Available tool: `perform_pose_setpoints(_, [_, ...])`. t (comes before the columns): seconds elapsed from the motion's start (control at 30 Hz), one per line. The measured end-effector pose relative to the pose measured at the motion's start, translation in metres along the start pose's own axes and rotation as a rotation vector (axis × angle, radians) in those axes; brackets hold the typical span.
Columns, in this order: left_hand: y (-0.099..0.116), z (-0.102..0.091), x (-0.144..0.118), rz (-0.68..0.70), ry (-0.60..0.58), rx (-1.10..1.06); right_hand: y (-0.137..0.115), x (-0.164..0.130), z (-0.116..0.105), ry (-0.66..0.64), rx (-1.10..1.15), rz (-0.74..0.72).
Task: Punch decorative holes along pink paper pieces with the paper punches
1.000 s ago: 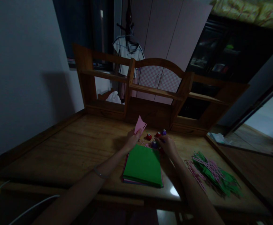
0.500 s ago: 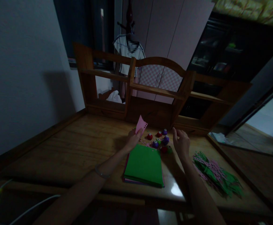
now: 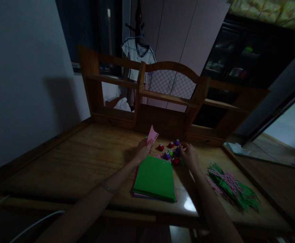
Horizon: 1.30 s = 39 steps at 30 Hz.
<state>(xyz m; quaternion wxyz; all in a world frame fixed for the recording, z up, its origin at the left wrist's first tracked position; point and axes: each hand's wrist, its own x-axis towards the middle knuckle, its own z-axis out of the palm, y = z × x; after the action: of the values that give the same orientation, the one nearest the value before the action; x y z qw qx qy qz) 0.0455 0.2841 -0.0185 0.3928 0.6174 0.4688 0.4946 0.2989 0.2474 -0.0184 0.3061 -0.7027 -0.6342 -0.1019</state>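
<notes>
A home, judging by the pink wardrobe [image 3: 178, 37], hung shirt [image 3: 134, 54], wooden desk [image 3: 97, 158].

"How does the pink sheet [image 3: 151, 136] look?"

"Small and creased; it is held up, tilted, in the left hand [image 3: 143, 152], above the counter [image 3: 86, 158] near the middle of the back edge; one pointed corner is uppermost; a row of small dark holes lines the side facing the counter's right edge."

"And the purple piece [image 3: 177, 152]?"

"Rounded and dark; it lies nearer the counter's back edge than the front, right of the middle; the right hand [image 3: 190, 156] partly hides it; whether fingers grip it, I can't tell."
</notes>
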Motion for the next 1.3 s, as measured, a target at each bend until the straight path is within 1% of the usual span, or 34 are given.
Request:
perform_pose_setpoints(0.17, [0.000, -0.001, 0.000, -0.006, -0.016, 0.021, -0.001, 0.000, 0.006, -0.105, -0.109, 0.097])
perform_pose_setpoints(0.23, [0.001, -0.001, 0.000, -0.016, -0.009, 0.023, -0.001, 0.001, 0.008, -0.140, -0.111, 0.100])
perform_pose_setpoints(0.47, [0.004, 0.000, -0.002, -0.026, -0.005, 0.014, -0.001, 0.001, 0.010, -0.100, -0.091, 0.067])
perform_pose_setpoints(0.6, [0.005, -0.001, -0.002, -0.006, -0.011, 0.007, -0.001, 0.000, 0.010, -0.105, -0.072, 0.069])
perform_pose_setpoints(0.83, [-0.002, 0.002, 0.001, 0.004, -0.018, 0.013, -0.002, -0.003, 0.009, -0.136, -0.077, 0.077])
perform_pose_setpoints(1.0, [0.000, 0.002, 0.000, -0.030, 0.001, -0.004, -0.001, -0.003, 0.011, -0.147, -0.053, 0.077])
perform_pose_setpoints(1.3, [0.006, 0.002, -0.003, -0.058, 0.014, -0.025, -0.001, -0.004, 0.012, -0.111, 0.020, 0.034])
